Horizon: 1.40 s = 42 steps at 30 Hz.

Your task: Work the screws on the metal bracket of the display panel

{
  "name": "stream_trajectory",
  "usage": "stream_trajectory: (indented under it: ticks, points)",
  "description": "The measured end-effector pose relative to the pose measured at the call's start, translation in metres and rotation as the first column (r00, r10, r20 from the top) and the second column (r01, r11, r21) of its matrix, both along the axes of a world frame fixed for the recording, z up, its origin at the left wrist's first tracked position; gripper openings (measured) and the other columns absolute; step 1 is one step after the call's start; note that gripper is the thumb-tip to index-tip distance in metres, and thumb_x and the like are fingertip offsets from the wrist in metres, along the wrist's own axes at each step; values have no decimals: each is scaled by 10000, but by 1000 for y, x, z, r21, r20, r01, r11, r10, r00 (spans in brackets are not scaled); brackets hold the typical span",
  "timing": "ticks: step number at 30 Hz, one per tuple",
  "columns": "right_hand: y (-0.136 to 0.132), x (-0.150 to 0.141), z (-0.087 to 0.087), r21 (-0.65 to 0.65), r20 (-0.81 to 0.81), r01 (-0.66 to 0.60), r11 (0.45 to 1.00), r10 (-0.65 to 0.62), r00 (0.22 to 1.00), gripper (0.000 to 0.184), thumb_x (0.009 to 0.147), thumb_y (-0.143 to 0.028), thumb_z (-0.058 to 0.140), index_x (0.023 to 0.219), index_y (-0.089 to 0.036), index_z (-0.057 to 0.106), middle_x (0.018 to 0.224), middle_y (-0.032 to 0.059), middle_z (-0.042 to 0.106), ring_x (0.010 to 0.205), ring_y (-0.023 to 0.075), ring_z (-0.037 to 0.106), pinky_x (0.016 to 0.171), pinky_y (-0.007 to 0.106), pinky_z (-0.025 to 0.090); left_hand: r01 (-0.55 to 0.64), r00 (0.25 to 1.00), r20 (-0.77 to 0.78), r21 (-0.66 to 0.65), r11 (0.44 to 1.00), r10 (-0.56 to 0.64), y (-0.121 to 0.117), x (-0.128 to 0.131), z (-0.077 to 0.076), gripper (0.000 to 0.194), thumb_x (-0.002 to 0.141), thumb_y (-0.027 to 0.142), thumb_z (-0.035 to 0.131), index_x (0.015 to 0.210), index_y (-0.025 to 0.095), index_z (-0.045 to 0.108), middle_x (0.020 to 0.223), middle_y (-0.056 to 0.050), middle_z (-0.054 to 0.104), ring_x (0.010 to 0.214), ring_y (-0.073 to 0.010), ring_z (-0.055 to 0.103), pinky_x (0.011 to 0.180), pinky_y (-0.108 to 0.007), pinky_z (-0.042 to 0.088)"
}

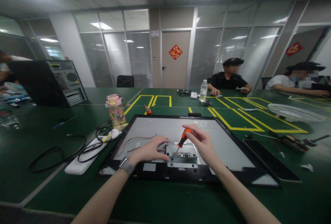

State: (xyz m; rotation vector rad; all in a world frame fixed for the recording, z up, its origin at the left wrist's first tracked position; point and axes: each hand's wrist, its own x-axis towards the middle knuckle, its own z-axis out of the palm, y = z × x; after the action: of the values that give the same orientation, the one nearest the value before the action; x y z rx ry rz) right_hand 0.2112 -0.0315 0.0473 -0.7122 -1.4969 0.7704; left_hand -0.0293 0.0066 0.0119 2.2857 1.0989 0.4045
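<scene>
An opened flat monitor [222,141] lies face down on the green table, its grey metal back panel framed in black. Near its front edge sits a small metal bracket plate [184,158]. My right hand [201,143] is closed round an orange-handled screwdriver [183,139], whose tip points down at the plate's left side. Beside the plate's left edge, my left hand [151,150] rests on the panel with its fingers curled, the fingertips touching the bracket; a watch is on that wrist. Thin wires [137,140] run across the panel to the left.
A pink water bottle [116,112], black cables [77,151] and a white slab [85,158] lie left of the monitor. A PC tower [49,82] lies far left. A second screwdriver [148,109], a fan grille [292,111] and two seated people [229,77] are beyond.
</scene>
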Motion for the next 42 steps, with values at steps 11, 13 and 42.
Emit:
stream_trajectory:
  ticks: [11, 13, 42]
  points:
    - [-1, -3, -2, -53, -42, -47, 997, 45, 998, 274, 800, -359, 699, 1052, -255, 724, 983, 58, 729, 907, 223, 688, 845, 382, 541, 3, 1000, -14, 24, 1000, -3, 2, 0, -2, 803, 677, 530, 788, 1361, 227, 496, 1472, -86, 441, 1413, -302, 292, 1193, -452, 144]
    - [0, -4, -3, -37, -62, -49, 998, 47, 997, 225, 777, -353, 724, 978, -253, 737, 940, 46, 714, 843, 208, 689, 789, 353, 553, 3, 1000, -13, 21, 1000, -2, 2, 0, -2, 802, 680, 536, 783, 1362, 227, 496, 1478, -88, 433, 1419, -301, 281, 1192, -451, 147]
    - [-2, -4, -4, -10, 0, -29, 1000, 29, 1000, 313, 864, -344, 631, 1162, -268, 682, 1018, 67, 714, 969, 229, 659, 917, 424, 503, -11, 1000, -2, 4, 1000, 11, -3, 1, 3, 786, 681, 513, 792, 1355, 228, 505, 1473, -84, 438, 1423, -308, 269, 1189, -436, 156]
